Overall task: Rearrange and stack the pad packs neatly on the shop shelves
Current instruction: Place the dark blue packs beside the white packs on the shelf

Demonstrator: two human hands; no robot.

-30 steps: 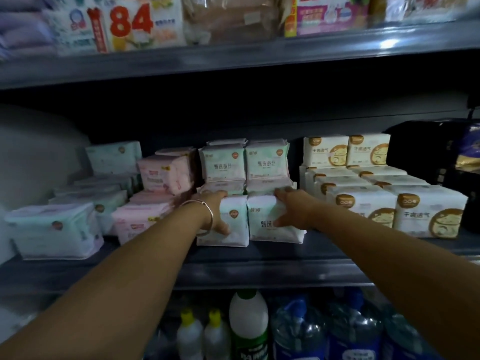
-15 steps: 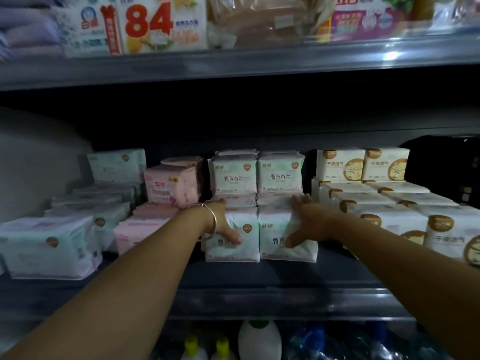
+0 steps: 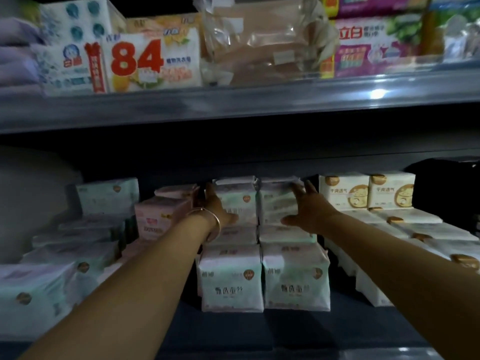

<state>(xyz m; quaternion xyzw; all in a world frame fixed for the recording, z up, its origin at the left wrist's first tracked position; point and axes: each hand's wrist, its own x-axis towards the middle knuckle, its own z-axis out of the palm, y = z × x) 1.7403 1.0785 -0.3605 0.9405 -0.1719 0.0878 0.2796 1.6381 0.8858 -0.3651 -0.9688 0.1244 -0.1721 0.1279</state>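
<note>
Mint-and-white pad packs stand in two columns mid-shelf. Two front packs (image 3: 231, 281) (image 3: 296, 279) sit side by side near the shelf edge. Behind them, two more are stacked higher: a left rear pack (image 3: 241, 201) and a right rear pack (image 3: 275, 203). My left hand (image 3: 217, 207), a bangle on its wrist, lies with straight fingers along the left side of the left rear pack. My right hand (image 3: 309, 211) has its fingers spread against the front and right side of the right rear pack. Neither hand touches the front packs.
Pink packs (image 3: 161, 219) and pale green packs (image 3: 109, 196) fill the left of the dark shelf (image 3: 233, 331). Cream packs with gold labels (image 3: 363, 193) fill the right. The upper shelf (image 3: 233, 105) carries an "84" pack (image 3: 153, 63) and other bagged goods.
Both hands left the two front packs and reached back and up to the rear stacked pair. The view moved closer and tilted upward.
</note>
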